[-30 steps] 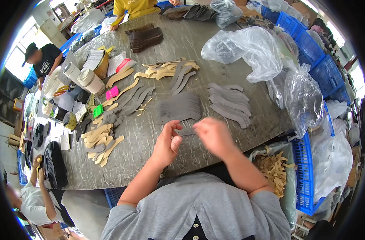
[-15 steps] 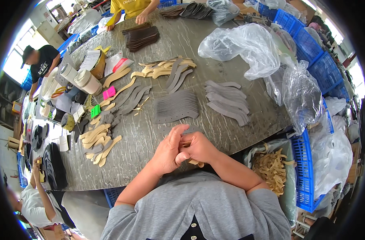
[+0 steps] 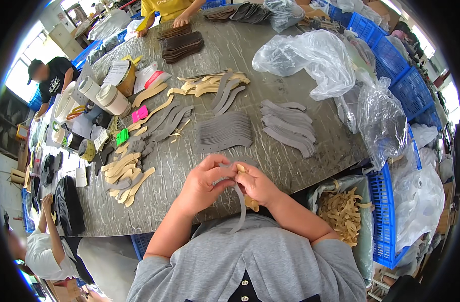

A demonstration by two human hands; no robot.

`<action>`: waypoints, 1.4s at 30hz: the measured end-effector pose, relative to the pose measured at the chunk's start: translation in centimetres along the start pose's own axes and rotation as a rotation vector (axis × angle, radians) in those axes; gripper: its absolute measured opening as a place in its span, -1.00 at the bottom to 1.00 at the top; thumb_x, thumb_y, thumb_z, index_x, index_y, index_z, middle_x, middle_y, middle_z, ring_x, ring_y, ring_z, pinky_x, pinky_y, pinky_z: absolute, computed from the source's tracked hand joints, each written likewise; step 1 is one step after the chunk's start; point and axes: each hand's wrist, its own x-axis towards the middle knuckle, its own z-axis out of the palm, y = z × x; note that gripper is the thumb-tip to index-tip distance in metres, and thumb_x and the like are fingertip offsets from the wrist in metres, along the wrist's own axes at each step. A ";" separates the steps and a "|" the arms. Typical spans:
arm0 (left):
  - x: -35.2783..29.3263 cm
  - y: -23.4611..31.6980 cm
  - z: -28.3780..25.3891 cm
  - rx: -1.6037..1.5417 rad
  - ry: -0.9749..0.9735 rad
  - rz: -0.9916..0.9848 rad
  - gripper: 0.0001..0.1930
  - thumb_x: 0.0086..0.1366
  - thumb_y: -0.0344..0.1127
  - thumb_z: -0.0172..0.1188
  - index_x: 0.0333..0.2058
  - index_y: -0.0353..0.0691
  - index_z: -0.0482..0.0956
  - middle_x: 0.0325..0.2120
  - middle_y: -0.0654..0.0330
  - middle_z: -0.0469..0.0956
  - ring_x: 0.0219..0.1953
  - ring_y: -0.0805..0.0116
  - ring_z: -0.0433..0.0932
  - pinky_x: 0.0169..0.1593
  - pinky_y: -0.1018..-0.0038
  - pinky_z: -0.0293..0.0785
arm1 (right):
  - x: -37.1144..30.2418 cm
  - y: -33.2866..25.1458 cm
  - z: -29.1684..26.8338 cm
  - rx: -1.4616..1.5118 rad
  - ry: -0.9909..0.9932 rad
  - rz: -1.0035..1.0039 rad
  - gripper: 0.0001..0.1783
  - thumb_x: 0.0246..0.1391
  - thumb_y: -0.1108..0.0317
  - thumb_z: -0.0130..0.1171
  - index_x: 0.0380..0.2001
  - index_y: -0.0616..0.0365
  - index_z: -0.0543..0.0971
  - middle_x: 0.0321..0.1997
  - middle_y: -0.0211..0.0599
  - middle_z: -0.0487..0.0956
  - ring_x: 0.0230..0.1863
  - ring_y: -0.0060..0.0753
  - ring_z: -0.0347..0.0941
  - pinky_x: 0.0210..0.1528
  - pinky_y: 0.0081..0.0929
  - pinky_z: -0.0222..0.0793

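Close to my body, over the near table edge, my two hands meet with fingers pinched. My left hand [image 3: 202, 182] grips the top of a curved grey strip [image 3: 241, 206], which dangles toward my shirt. My right hand [image 3: 260, 187] is closed on a tan strip [image 3: 251, 203], its ends poking out above and below the fingers; its fingertips also meet the grey strip. Just beyond lies a neat overlapping row of grey shoe-part pieces [image 3: 224, 132] with small holes. Another grey piece [image 3: 247, 162] is partly hidden behind my fingers. More wavy grey pieces [image 3: 289, 126] lie to the right.
Tan curved pieces [image 3: 126, 173] are heaped at left; others [image 3: 209, 84] lie farther back. A lined bin of tan scraps [image 3: 340, 214] stands right, beside a blue crate [image 3: 381, 211]. Clear plastic bags [image 3: 315, 60] cover the far right. Co-workers stand around the table [image 3: 174, 194].
My clasped hands have parted slightly, and a grey strip now hangs between them. The tan strip in my right hand shows more. My left hand has shifted a little left.
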 end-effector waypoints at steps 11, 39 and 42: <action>-2.1 -5.3 -3.8 -0.155 0.322 -0.598 -0.93 0.17 -0.46 0.33 -0.39 -0.33 0.64 -0.59 0.39 0.53 -0.52 0.65 0.41 -0.45 0.65 0.31 | -2.5 -5.3 -8.4 0.059 0.557 -0.361 -0.85 0.21 0.35 0.12 -0.19 0.05 0.40 -0.49 -0.54 0.37 -0.50 -0.66 0.29 -0.44 -0.59 0.28; 1.2 -9.0 -2.1 0.198 0.080 -0.727 -0.81 0.08 -0.32 0.38 -0.38 -0.33 0.69 -0.63 0.27 0.56 -0.56 0.55 0.44 -0.44 0.51 0.37 | 2.2 0.2 -5.3 -1.019 0.578 -0.128 -0.76 -0.05 0.46 0.33 -0.32 0.25 0.50 -0.39 -0.07 0.62 -0.37 -0.18 0.56 -0.26 -0.33 0.44; 1.3 -8.7 -2.1 0.183 0.074 -0.747 -0.81 0.08 -0.32 0.38 -0.38 -0.32 0.69 -0.64 0.26 0.55 -0.56 0.54 0.43 -0.44 0.51 0.37 | 2.3 0.4 -5.4 -1.029 0.573 -0.134 -0.77 -0.05 0.46 0.33 -0.32 0.25 0.50 -0.40 -0.07 0.62 -0.37 -0.18 0.57 -0.26 -0.34 0.44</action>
